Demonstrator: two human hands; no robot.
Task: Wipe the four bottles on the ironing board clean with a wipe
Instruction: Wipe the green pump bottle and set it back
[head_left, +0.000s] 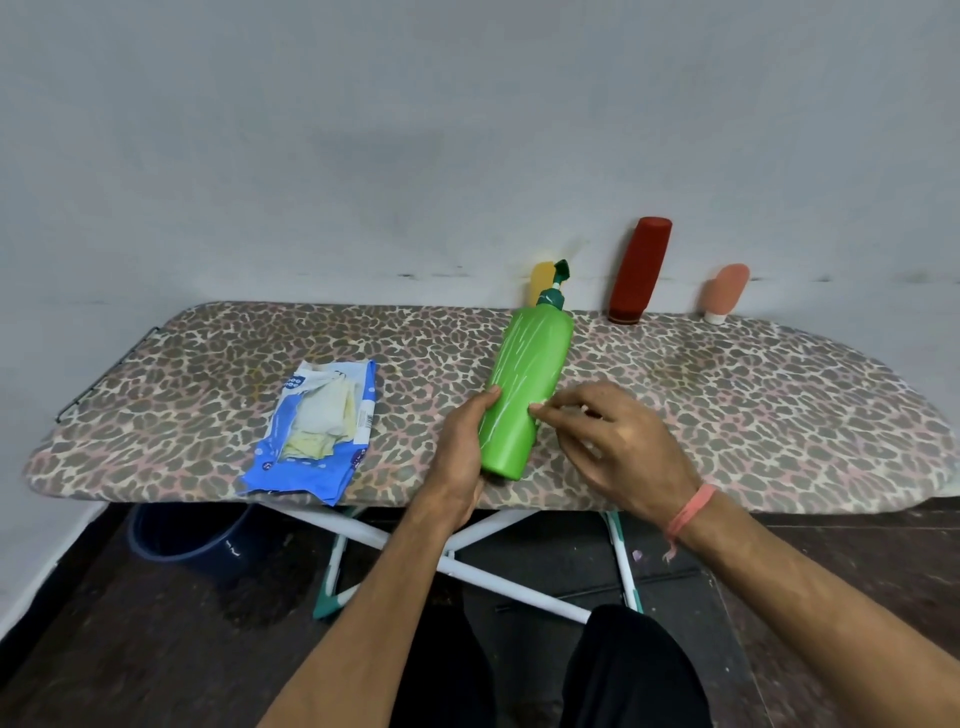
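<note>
head cam looking down at the board. left hand (464, 441) is wrapped around the lower left side of the green pump bottle (524, 389), thumb up along its edge, fingers curled round the body, so it's properly gripping it. right hand (613, 441) is just to the right of the bottle, fingertips pinched on a small white wipe (540, 407) and pressing it against the bottle's right side about halfway up. there's a pink band (691, 506) on that wrist.

the green bottle is tilted, base toward the near edge of the ironing board (727, 405), dark green pump head pointing at the far side. whitish streaks run down its length.

further out, along the far edge against the grey wall (363, 156): a yellow bottle (540, 283) mostly hidden behind the pump head, then a tall red bottle (639, 270) standing cap down and leaning on the wall, then a small peach bottle (724, 293) on its white cap at the far right. those three are well apart from the hands.

left of the hands, a torn open blue wipes packet (311, 431) lies flat on the leopard print cover with pale sheets showing inside. under the board you can see the white crossed legs (467, 551), a dark blue bucket (197, 540) on the floor at the near left, and the person's dark trousers at the bottom.
</note>
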